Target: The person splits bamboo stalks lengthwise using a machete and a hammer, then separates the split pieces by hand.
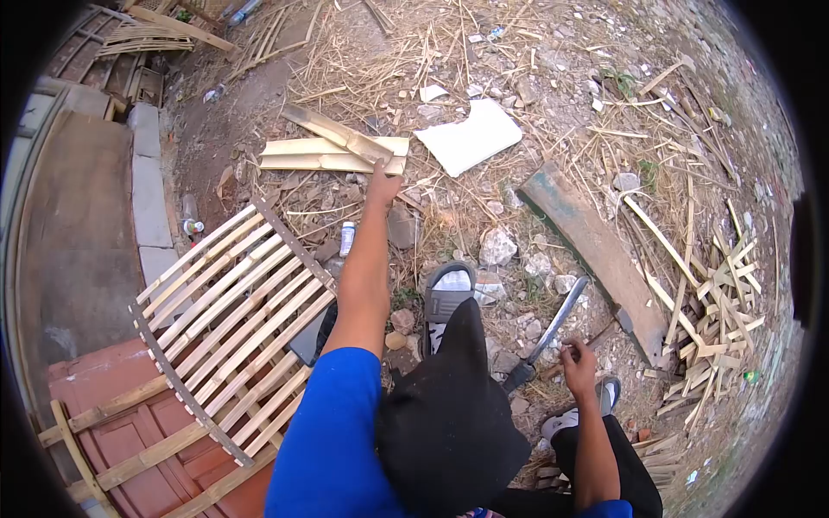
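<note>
My left hand (386,183) is stretched forward, its fingers at the right end of a split bamboo piece (332,129). That piece lies slantwise across pale bamboo halves (298,155) on the ground. Whether the fingers grip it is hard to make out. My right hand (579,363) is low, near my right foot, with its fingers curled; anything in them is too small to tell. Just left of it a long blade (561,318) with a dark handle (519,375) lies slanted, apart from the hand.
A slatted bamboo frame (237,324) lies at the left. A wooden plank (596,259) slants at the right, beside a pile of cut sticks (721,302). A white sheet (471,138), a small bottle (347,238) and stones (497,247) are ahead of my feet.
</note>
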Motion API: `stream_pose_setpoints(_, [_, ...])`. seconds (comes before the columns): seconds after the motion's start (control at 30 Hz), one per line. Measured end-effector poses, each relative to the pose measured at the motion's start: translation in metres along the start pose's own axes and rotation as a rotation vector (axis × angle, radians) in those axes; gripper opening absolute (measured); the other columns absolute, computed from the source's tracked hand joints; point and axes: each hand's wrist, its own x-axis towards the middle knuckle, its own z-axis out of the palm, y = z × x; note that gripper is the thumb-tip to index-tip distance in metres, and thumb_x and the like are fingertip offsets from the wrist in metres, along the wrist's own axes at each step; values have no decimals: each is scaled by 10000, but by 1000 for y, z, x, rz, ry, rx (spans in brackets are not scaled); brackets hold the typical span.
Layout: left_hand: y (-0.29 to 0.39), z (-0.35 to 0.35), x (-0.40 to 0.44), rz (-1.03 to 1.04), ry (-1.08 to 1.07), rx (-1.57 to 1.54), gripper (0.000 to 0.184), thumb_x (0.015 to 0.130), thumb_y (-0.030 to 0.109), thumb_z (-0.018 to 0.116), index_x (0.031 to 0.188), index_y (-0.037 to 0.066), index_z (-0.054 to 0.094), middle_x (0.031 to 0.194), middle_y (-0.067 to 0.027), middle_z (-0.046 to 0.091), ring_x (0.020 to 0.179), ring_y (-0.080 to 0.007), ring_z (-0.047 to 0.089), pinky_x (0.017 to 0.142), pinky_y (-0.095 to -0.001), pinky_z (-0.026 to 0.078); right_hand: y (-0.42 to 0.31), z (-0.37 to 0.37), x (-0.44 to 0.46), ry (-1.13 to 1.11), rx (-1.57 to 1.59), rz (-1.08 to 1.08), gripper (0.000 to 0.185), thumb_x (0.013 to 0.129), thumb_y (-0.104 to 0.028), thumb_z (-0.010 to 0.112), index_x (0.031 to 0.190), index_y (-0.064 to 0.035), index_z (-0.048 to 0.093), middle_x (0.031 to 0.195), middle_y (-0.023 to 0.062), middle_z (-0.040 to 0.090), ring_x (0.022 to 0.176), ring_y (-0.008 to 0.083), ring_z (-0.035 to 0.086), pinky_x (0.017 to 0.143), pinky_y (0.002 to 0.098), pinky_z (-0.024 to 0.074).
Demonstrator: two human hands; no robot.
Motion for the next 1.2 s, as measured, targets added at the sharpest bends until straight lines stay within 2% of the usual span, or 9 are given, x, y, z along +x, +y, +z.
stream_pose_setpoints(0.17, [43, -19, -9, -354, -43, -434, 836, 762, 274, 735, 1463, 12, 363, 1313, -243, 554, 1186, -330, 554, 942, -400, 468, 14, 19, -7, -38, 53, 53, 151, 937, -66, 588, 1054, 21, 626, 734, 45, 624, 694, 98, 606, 632, 256, 480])
stream_pose_setpoints(0.2, [-7, 4, 27, -256, 58, -453, 794, 769, 280, 735, 1445, 19, 410, 1183, -189, 605, 994, -273, 601, 732, -364, 501, 16, 18, -9, -39, -13, 12, 152, 934, -60, 588, 1056, 23, 623, 732, 39, 620, 688, 97, 598, 636, 260, 481])
stream_pose_setpoints(0.3, [10, -12, 21, -396, -86, -504, 727, 784, 292, 722, 1407, 16, 469, 1062, -145, 634, 834, -199, 597, 606, -322, 467, 17, 14, -17, -68, -61, 101, 152, 931, -56, 589, 1058, 23, 619, 733, 40, 618, 679, 98, 597, 638, 265, 487])
stream_pose_setpoints(0.43, [17, -6, 15, -127, 254, -454, 431, 752, 162, 787, 1135, 1, 669, 809, -61, 655, 637, -133, 568, 586, -288, 454, 44, 15, -25, 9, 71, 59, 147, 925, -43, 585, 1052, 22, 619, 742, 48, 629, 683, 103, 608, 636, 269, 497])
stream_pose_setpoints(0.67, [138, -91, -33, 288, 328, -231, 289, 745, 148, 821, 967, 23, 684, 685, -15, 634, 622, -95, 568, 599, -264, 458, -3, -12, -15, 60, -8, -69, 143, 913, -59, 596, 1029, 10, 642, 723, 64, 644, 667, 112, 614, 626, 278, 494])
stream_pose_setpoints(0.73, [180, -126, -42, 381, 344, -232, 294, 761, 171, 825, 976, 26, 687, 656, 6, 613, 589, -81, 529, 552, -268, 424, -46, -31, -14, 53, -95, -162, 206, 894, -135, 620, 1054, -9, 653, 775, 150, 676, 704, 242, 675, 678, 358, 519])
stream_pose_setpoints(0.97, [350, -254, -147, 586, 11, -650, 234, 821, 169, 809, 980, 51, 685, 750, 10, 641, 640, -53, 557, 569, -193, 404, -151, -105, -32, 209, -122, -307, 267, 850, -209, 669, 1072, -61, 660, 890, 180, 695, 834, 305, 680, 775, 396, 523])
stream_pose_setpoints(1.13, [441, -250, -238, 686, -295, -896, 216, 832, 143, 795, 978, 44, 671, 797, -12, 663, 668, -79, 612, 593, -190, 457, -149, -125, -40, 79, -181, -349, 298, 844, -186, 678, 1099, -35, 649, 853, 130, 692, 734, 211, 670, 716, 332, 533])
stream_pose_setpoints(1.2, [470, -225, -273, 714, -374, -925, 212, 825, 135, 798, 968, 45, 670, 814, -14, 668, 689, -95, 644, 602, -191, 482, -164, -143, -61, 66, -230, -356, 345, 830, -241, 688, 1108, -39, 652, 926, 168, 700, 847, 279, 678, 797, 375, 526])
